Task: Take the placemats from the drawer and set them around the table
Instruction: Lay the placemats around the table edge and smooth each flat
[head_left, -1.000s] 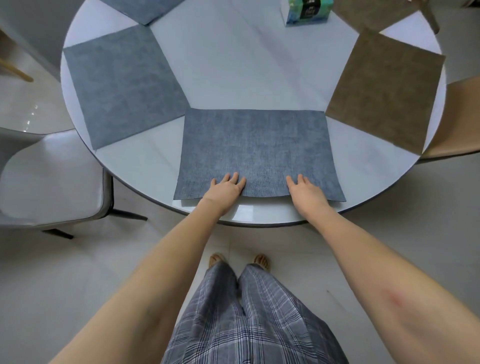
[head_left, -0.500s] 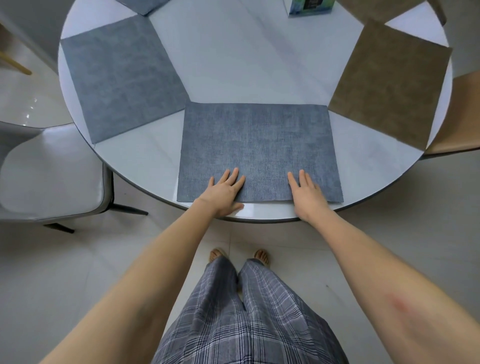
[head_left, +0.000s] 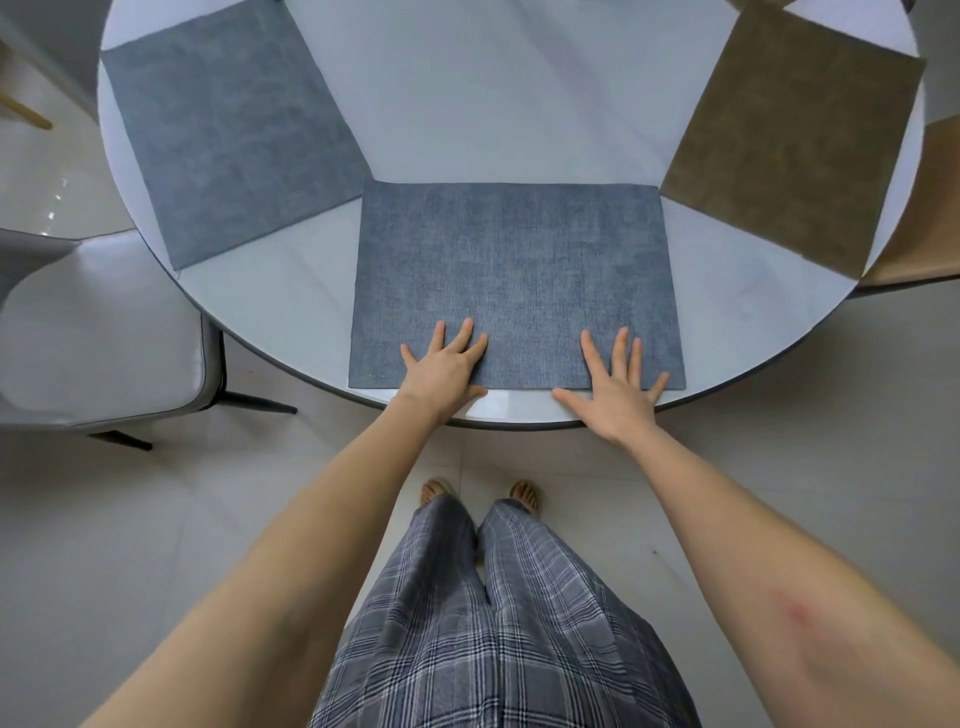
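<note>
Placemat (head_left: 514, 270) flat on table (head_left: 467, 104); both hands pressing

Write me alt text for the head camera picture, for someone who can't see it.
Seen from above, a person's left hand and right hand lie flat with straight fingers on the near edge of a blue-grey placemat on a round white table. Another blue-grey placemat lies to its left and a brown placemat to its right.

Soft even daylight, faint shadows; glare on floor (head_left: 57, 208) left; sharp focus, wide-angle edge bending.
</note>
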